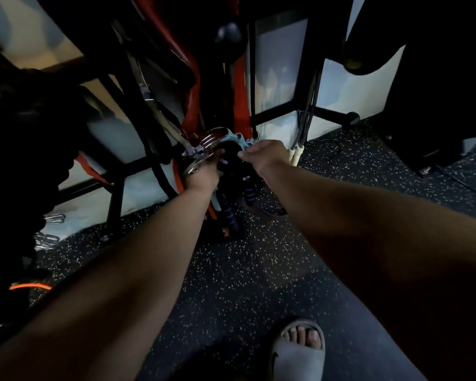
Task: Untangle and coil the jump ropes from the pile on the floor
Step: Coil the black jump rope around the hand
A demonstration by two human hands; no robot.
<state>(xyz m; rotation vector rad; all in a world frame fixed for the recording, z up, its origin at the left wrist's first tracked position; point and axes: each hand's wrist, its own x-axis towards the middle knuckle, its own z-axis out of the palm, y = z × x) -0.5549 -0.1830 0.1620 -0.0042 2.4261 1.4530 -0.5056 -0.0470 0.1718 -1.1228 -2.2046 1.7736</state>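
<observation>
Both my arms reach forward into a dim tangle of gear hanging on a black rack. My left hand [204, 171] is closed around a bundle of dark rope and metal clips [201, 149]. My right hand [264, 155] pinches a pale blue cord [239, 140] at the top of the bundle. Below the hands hang two jump-rope handles with blue and black ribbed grips [231, 215], reaching down to the floor. The rope itself is mostly hidden in shadow behind my hands.
Red-orange straps [193, 100] and a black rack frame [308, 86] stand right behind the bundle. White rope handles [296, 155] hang at the right. Metal carabiners [50, 226] lie at the left. A speckled rubber floor [248, 270] and my sandalled foot [300, 350] fill the foreground.
</observation>
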